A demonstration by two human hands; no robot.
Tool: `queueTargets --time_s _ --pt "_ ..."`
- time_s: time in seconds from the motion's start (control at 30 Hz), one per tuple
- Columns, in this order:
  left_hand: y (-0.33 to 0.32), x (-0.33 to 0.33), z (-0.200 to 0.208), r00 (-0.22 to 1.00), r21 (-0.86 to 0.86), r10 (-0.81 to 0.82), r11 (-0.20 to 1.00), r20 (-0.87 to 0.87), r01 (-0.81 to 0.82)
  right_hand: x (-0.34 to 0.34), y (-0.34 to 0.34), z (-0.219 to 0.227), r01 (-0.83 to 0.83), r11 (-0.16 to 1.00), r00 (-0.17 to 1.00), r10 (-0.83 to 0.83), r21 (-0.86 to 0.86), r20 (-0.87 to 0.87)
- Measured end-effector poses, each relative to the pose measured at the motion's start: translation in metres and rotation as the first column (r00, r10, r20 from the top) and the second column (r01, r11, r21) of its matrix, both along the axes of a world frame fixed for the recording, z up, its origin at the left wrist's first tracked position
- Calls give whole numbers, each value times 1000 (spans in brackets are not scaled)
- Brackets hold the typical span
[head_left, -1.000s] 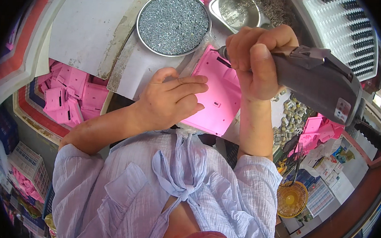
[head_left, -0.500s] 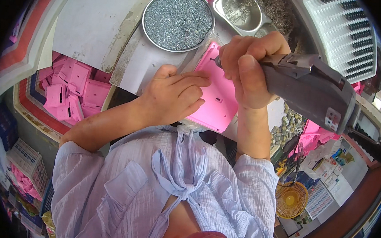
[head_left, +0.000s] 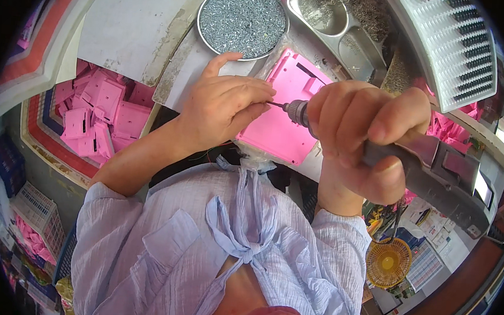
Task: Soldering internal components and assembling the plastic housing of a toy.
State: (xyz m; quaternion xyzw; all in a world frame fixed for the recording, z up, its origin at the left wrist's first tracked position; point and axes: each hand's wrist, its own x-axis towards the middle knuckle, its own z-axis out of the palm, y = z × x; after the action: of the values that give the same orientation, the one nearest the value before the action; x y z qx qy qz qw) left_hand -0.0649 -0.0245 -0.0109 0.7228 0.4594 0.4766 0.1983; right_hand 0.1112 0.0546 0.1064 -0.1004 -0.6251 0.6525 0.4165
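My right hand (head_left: 357, 138) grips a dark grey power screwdriver (head_left: 449, 190) that lies slanted, its bit pointing left. The bit's tip reaches the pinched fingertips of my left hand (head_left: 217, 106); whatever sits between them is too small to make out. Beneath both hands lies a flat pink plastic panel (head_left: 276, 133) with a slot and a small raised block near its far end. Just beyond my left hand stands a round metal bowl (head_left: 199, 27) full of small silvery screws (head_left: 243, 21).
A steel tray (head_left: 366, 62) with compartments and a heap of small metal pieces (head_left: 367, 14) sits at the far right. Beside it is a white rack (head_left: 442, 71) with rows of black parts. Pink parts (head_left: 102, 99) fill a bin at left. A yellow basket (head_left: 374, 263) stands lower right.
My right hand has swung the screwdriver right and toward me, lifting its bit off the panel's far left edge. The bit now meets my left fingertips, which have closed into a pinch.
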Motion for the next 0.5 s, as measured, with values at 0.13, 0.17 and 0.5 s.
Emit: queueTargets --time_s 0.13,0.17,0.5 --pt "1 -10 9 997 32 20 999 -77 -17 -4 -7 -3 31 999 999 -30 -28 15" --pt "1 -12 10 996 29 4 1000 -88 -1 -5 -7 -3 30 999 999 -30 -23 16" --pt "63 -61 0 824 112 284 958 -490 -263 -10 -34 -13 128 956 990 -107 -264 95"
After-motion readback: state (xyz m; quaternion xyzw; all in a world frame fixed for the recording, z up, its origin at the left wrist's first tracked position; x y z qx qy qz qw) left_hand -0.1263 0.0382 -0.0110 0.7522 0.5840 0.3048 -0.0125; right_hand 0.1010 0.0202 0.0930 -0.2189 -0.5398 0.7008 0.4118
